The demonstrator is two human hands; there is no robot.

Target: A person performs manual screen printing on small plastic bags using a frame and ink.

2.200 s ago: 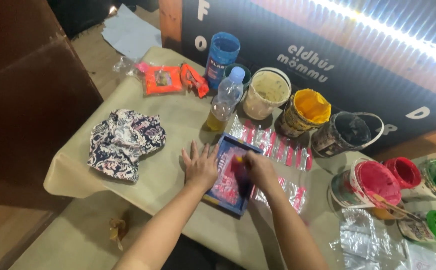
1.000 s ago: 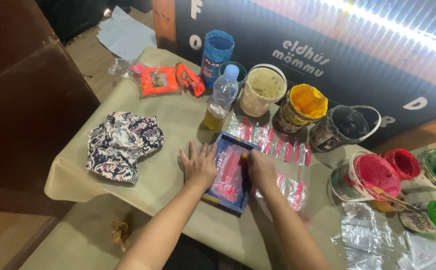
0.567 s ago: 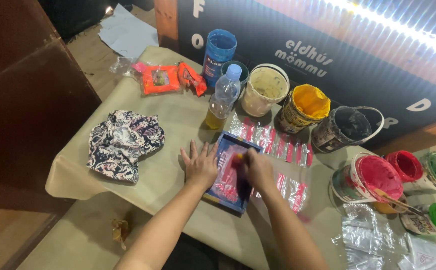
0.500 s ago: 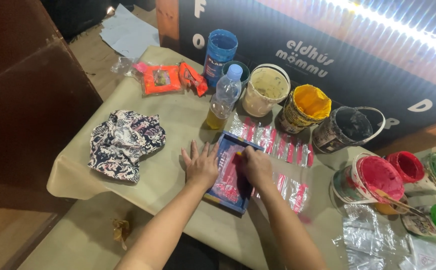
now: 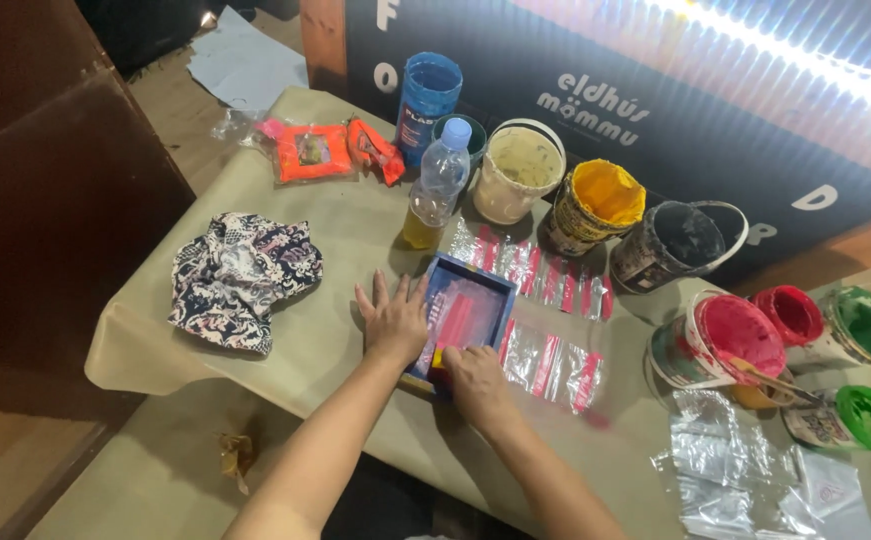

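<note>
Blue-framed screen (image 5: 460, 315), left hand (image 5: 393, 320) flat on it, right hand (image 5: 472, 372) clenched at its edge; paint tubs (image 5: 595, 205) behind.

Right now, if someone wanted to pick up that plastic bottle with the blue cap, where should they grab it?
Probably round the clear middle of the plastic bottle, from its left side: it stands upright, and tubs crowd its right and back.

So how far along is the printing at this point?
Done: a row of clear bags already shows red stripes. In hand: left hand steadies the blue-framed screen while right hand pulls a squeegee across red ink. Left: cannot tell how many bags remain.
</note>
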